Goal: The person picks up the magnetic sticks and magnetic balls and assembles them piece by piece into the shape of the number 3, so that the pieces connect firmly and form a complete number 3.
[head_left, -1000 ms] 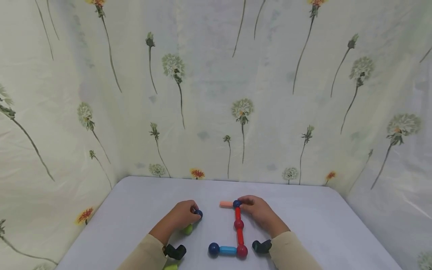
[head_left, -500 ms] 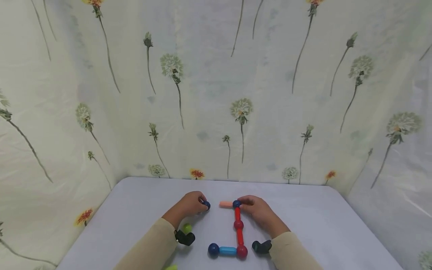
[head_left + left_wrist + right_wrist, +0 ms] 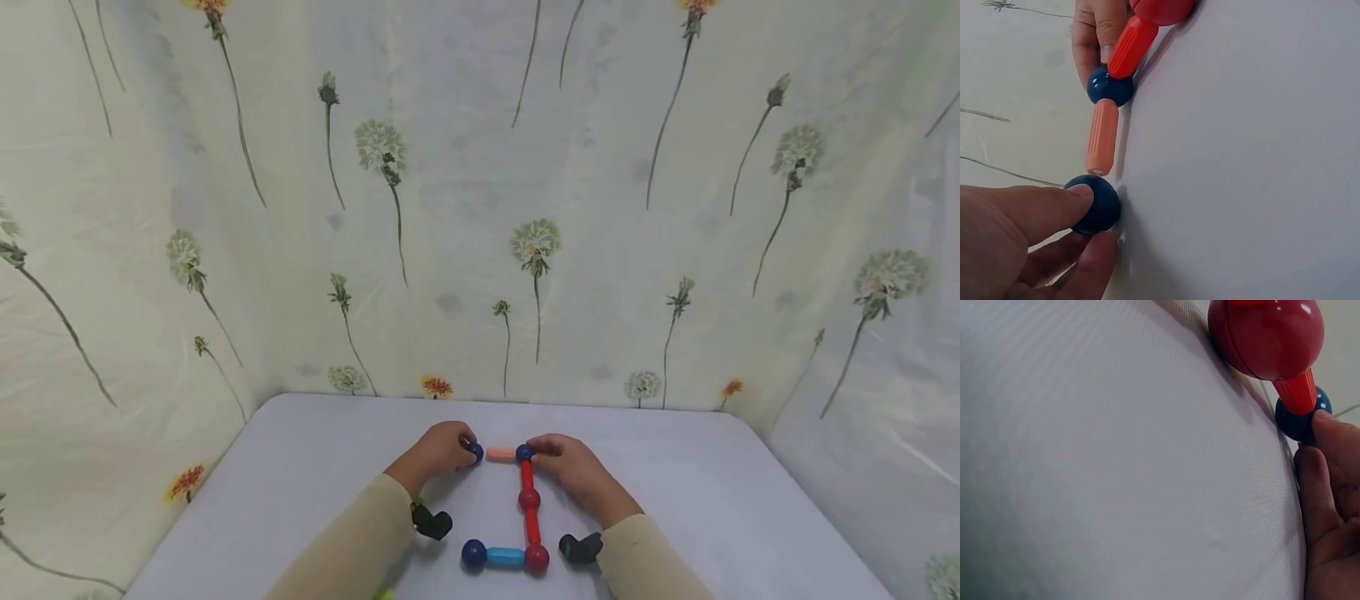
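My left hand [image 3: 444, 448] pinches a dark blue ball [image 3: 1099, 206] between thumb and fingers. That ball sits right by the free end of a salmon-coloured rod [image 3: 1103, 137]; whether they touch I cannot tell. The rod's other end joins a second dark blue ball [image 3: 524, 452], which my right hand [image 3: 572, 471] grips with thumb and fingers. From that ball a red rod [image 3: 527, 477] runs toward me to a red ball [image 3: 529, 499]. Another red rod [image 3: 532, 527] leads on to a nearer red ball [image 3: 536, 558].
A light blue rod [image 3: 506, 557] links the nearest red ball to a dark blue ball [image 3: 474, 554] on its left. Yellow-green pieces [image 3: 385, 594] lie partly hidden by the left sleeve. A flowered curtain [image 3: 450, 208] hangs behind the white table [image 3: 675, 500].
My left hand has carried its blue ball rightward and slightly away from me, up to the salmon rod's free end. The right hand stays at its ball.
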The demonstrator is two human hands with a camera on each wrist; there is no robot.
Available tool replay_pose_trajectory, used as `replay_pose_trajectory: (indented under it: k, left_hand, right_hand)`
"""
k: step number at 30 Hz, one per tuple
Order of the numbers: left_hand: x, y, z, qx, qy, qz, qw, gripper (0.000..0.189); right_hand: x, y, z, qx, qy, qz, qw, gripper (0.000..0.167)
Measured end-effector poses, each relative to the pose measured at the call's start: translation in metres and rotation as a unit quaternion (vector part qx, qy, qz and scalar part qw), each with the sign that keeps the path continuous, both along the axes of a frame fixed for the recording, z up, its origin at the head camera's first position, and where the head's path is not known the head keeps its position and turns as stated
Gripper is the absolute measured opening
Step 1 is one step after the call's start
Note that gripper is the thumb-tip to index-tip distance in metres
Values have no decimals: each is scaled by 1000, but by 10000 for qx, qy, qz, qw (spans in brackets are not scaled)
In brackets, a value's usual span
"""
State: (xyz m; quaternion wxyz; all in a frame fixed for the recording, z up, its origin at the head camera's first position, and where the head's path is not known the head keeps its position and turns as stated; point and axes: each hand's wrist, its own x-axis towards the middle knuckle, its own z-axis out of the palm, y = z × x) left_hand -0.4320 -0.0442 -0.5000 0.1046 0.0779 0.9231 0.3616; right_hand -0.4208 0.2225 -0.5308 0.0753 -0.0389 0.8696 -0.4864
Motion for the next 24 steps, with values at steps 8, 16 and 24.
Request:
replay_pose_trajectory:
  k: [8, 16, 24]
  left_hand:
    - [-1, 1, 2, 50, -47, 76, 9999, 22]
    - [-2, 4, -2, 113, -7, 55, 9999, 22]
    - [0, -3, -2, 51, -121, 149, 9998, 22]
  right_hand:
    - [-1, -2, 0, 37, 17, -52, 10000, 25]
    - [6, 3, 0, 206, 19, -393, 9990, 30]
    - [44, 1, 1, -107, -218, -292, 9993, 28]
